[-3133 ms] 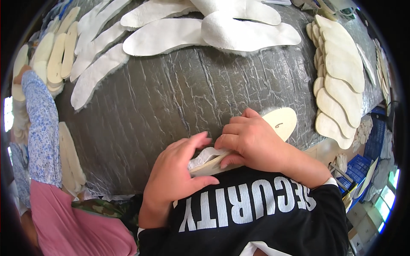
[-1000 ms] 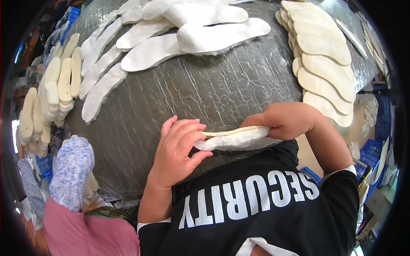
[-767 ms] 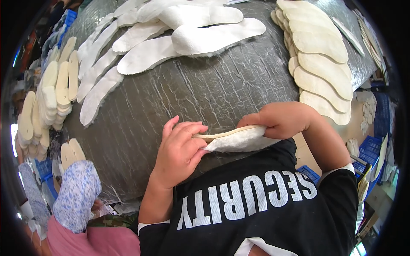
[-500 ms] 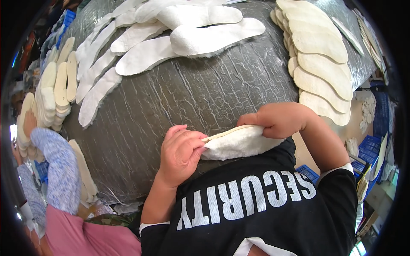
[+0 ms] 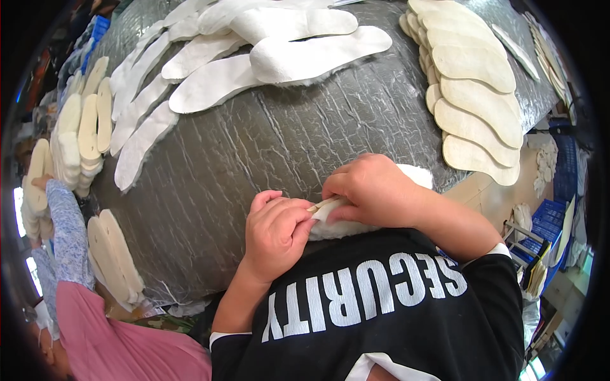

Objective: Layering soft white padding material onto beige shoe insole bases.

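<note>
Close to my body, at the table's near edge, I hold a fleece insole (image 5: pixel 337 231) with white pile and a thin cream layer along its upper edge. My left hand (image 5: pixel 274 233) pinches its left end between thumb and fingers. My right hand (image 5: pixel 375 190) is closed on the same edge a little farther right, its thumb pressed against the fleece. The two hands are nearly touching. The right hand covers the insole's middle, and its white right end shows beyond the knuckles.
White insoles (image 5: pixel 219 82) overlap in a fan across the far side of the dark, plastic-covered table (image 5: pixel 210 159). Cream insoles (image 5: pixel 476 101) lie in overlapping rows at the right. A co-worker's sleeve (image 5: pixel 68 222) reaches toward stacked insoles (image 5: pixel 38 178) at the left. A blue crate (image 5: pixel 549 222) stands beyond the right edge.
My right hand has shifted left along the insole, from its right end to beside my left hand. The co-worker's arm at the left has moved left, uncovering more of the nearby insoles.
</note>
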### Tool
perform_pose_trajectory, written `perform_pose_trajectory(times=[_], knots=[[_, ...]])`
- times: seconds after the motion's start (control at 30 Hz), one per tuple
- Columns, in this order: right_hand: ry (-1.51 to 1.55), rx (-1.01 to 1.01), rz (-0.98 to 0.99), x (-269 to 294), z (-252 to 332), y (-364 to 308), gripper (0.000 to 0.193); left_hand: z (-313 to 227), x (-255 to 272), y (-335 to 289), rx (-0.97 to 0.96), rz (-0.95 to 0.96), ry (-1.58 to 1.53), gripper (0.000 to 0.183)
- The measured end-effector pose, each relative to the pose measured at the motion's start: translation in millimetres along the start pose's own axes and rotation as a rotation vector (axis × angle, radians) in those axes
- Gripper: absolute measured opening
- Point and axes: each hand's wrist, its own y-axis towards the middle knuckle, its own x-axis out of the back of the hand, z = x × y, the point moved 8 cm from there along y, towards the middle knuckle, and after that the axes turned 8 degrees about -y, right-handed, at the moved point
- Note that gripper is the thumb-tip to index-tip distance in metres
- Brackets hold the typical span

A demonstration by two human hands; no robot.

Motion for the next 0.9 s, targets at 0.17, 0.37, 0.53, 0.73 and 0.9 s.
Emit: perform_pose_trajectory(times=[0.17, 0.37, 0.53, 0.73, 0.9], knots=[[-0.011, 0.033, -0.056, 0.7, 2.3, -2.7, 0.017, 13.4, 11.6, -9.9, 0.244, -0.092, -0.184, 0.028], [-0.023, 0.055, -0.079, 6.5, 8.1, -8.6, 0.016, 26.3, 19.5, -17.5, 0.369, 0.005, -0.177, 0.033], [-0.054, 0.073, -0.071, 7.0, 15.6, -8.1, 0.022, 21.0, 15.9, -19.4, 0.226, 0.009, -0.238, 0.033], [-0.040, 0.090, -0.088, -4.0, 20.9, -4.7, 0.028, 6.9, 18.1, -14.4, 0.066, -0.008, -0.246, 0.034], [-0.045, 0.115, -0.112, -8.6, 21.5, -7.2, 0.023, 6.1, 13.5, -12.5, 0.105, 0.055, -0.125, 0.035]])
